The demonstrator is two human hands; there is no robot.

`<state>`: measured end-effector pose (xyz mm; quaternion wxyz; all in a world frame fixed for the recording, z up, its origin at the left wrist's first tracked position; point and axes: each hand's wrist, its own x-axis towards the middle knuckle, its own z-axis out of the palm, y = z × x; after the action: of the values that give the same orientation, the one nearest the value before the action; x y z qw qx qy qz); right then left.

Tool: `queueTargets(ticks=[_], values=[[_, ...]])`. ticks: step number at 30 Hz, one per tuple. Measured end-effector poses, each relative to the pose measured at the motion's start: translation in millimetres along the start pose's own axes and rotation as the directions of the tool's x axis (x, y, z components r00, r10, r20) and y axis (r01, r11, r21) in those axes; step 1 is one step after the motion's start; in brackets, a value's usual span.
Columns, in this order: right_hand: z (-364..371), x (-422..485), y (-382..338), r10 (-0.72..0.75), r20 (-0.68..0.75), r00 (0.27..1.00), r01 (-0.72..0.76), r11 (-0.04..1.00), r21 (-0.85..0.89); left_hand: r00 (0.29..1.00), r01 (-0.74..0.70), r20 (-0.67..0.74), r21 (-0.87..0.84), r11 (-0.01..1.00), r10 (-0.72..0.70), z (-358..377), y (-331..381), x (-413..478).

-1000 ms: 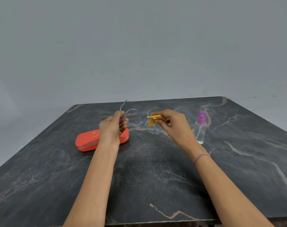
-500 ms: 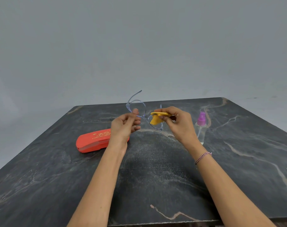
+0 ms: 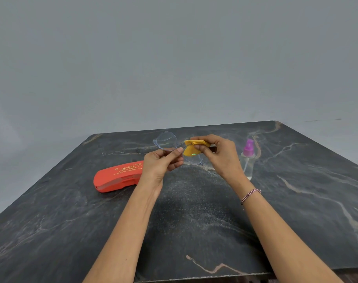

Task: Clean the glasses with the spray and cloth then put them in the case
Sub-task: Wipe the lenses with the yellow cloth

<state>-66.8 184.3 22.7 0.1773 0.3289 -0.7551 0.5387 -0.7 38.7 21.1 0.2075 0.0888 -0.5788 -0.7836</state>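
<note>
Two hands at work: wiping under way.
We note the glasses (image 3: 170, 144) now tilted flatter than before, left hand (image 3: 160, 166) pinching the bridge, right hand (image 3: 218, 154) fingers clamping the cloth (image 3: 192, 149) on one lens; case (image 3: 116, 176) shut on tabletop (image 3: 194, 211).

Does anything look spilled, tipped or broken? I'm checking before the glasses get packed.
Nothing stands out. The spray bottle stands upright on the table, the red case lies shut, and the glasses look intact between the left hand and right hand with the yellow cloth.
</note>
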Motion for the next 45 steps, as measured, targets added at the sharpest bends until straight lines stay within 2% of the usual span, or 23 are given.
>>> queueTargets(ticks=[6,12,16,20,25,30,34,39,45], values=[[1,0,3,0.036,-0.045,0.998,-0.037,0.999,-0.025,0.999,0.033,0.029,-0.008,0.999,-0.033,-1,1,-1],[-1,2,2,0.07,-0.201,0.977,-0.081,0.996,-0.046,0.999,0.022,0.037,0.041,0.999,-0.023,-1,-1,0],[0,1,2,0.052,-0.193,0.98,-0.078,0.989,-0.129,0.998,0.024,0.055,0.063,0.998,-0.027,-1,-2,1],[3,1,3,0.027,-0.167,0.986,-0.052,0.988,-0.147,1.0,0.024,0.015,0.023,0.999,-0.024,-2,-2,2],[4,-2,-3,-0.086,-0.184,0.979,0.057,0.986,-0.154,0.998,0.002,-0.068,-0.023,1.0,-0.004,-2,-4,3],[14,-5,-3,-0.146,-0.132,0.98,0.121,0.976,-0.184,0.996,-0.019,-0.091,-0.031,0.999,0.016,-2,-7,4],[11,-5,-4,-0.063,-0.212,0.975,0.034,0.99,-0.14,0.994,-0.026,-0.107,-0.045,0.999,0.021,-2,-7,5],[12,-7,-5,-0.062,-0.189,0.98,0.021,0.977,-0.212,0.995,-0.026,-0.097,-0.039,0.999,0.022,-2,-8,5],[7,-4,-3,0.088,-0.239,0.967,-0.104,0.993,-0.059,0.997,-0.013,-0.074,0.018,1.0,0.015,-3,-7,5]])
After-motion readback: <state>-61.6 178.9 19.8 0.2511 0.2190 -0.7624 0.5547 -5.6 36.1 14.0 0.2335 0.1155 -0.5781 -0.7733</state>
